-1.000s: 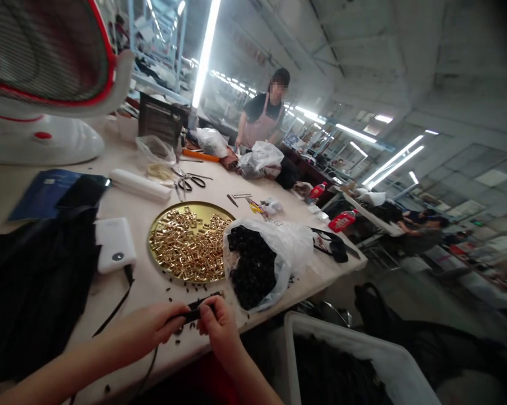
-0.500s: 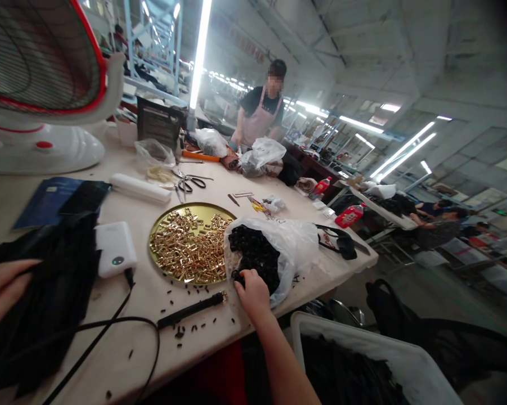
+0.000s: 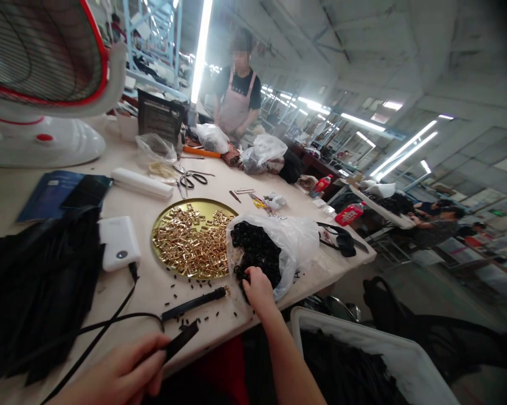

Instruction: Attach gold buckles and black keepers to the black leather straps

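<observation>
My left hand (image 3: pixel 129 363) is closed on a black strap (image 3: pixel 183 340), whose flat end sticks out past the fingers over the table's front edge. My right hand (image 3: pixel 259 292) has its fingers pinched together at the mouth of a clear plastic bag (image 3: pixel 304 236), among small black loops (image 3: pixel 257 247); what lies between the fingertips is hidden. Beside the bag, a round gold tray (image 3: pixel 213 203) holds many gold buckles (image 3: pixel 189 242). A black strap with a gold buckle (image 3: pixel 196 302) lies in front of the tray, small black bits scattered around it. More black straps (image 3: pixel 46 281) are heaped at left.
A white power bank (image 3: pixel 120 244) trails a black cable (image 3: pixel 113 322) across the table. Behind are a fan (image 3: pixel 46 143), scissors (image 3: pixel 192 179) and a white roll (image 3: pixel 141 183). A white bin (image 3: pixel 297 326) stands at lower right. Across the table is a person in a pink apron (image 3: pixel 234 109).
My left hand has come from the strap heap to the front of the table, now with a strap in it. The right hand stays at the bag. The person opposite has shifted left.
</observation>
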Action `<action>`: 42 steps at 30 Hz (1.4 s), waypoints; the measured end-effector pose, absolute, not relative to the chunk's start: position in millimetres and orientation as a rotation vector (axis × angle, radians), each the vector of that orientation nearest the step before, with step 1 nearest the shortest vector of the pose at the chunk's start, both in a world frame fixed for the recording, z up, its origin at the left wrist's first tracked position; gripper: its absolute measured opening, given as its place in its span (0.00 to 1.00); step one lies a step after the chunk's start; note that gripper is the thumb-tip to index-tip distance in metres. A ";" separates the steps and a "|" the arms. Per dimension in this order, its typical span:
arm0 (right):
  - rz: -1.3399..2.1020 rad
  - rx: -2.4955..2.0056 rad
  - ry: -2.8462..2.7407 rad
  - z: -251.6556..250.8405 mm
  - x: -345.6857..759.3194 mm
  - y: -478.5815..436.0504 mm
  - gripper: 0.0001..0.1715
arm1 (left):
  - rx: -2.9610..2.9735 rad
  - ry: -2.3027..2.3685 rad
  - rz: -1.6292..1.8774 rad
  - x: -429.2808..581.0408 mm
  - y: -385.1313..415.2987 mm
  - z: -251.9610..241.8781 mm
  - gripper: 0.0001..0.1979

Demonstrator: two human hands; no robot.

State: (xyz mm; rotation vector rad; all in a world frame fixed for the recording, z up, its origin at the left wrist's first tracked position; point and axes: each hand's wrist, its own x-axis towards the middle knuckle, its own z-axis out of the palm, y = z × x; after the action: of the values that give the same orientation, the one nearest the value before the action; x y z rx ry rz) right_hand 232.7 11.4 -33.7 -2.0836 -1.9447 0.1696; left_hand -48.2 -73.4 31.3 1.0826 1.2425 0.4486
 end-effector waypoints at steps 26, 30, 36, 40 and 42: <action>0.410 -1.901 -1.706 -29.9 238.5 0.8 0.12 | 0.924 0.992 0.560 6.7 -34.4 0.9 0.16; 0.676 -1.755 -1.633 -13.6 228.5 -12.5 0.14 | 0.801 0.983 0.562 2.2 -36.4 13.3 0.16; 1.455 -1.264 -1.014 -2.3 193.4 -39.4 0.15 | 0.581 0.792 0.551 -1.4 -38.6 30.8 0.14; 1.514 -1.157 -0.880 -10.5 180.7 -43.8 0.14 | 0.520 0.799 0.536 -3.3 -40.4 35.6 0.15; 1.518 -1.139 -0.886 -15.0 177.2 -43.5 0.13 | 0.520 0.825 0.539 -3.2 -40.8 38.5 0.17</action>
State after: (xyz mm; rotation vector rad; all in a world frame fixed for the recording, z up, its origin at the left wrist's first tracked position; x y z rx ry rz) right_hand 177.2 -43.5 -15.0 -1.1392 -0.8855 1.5185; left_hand -3.2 -40.8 38.5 0.5202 0.8251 0.5394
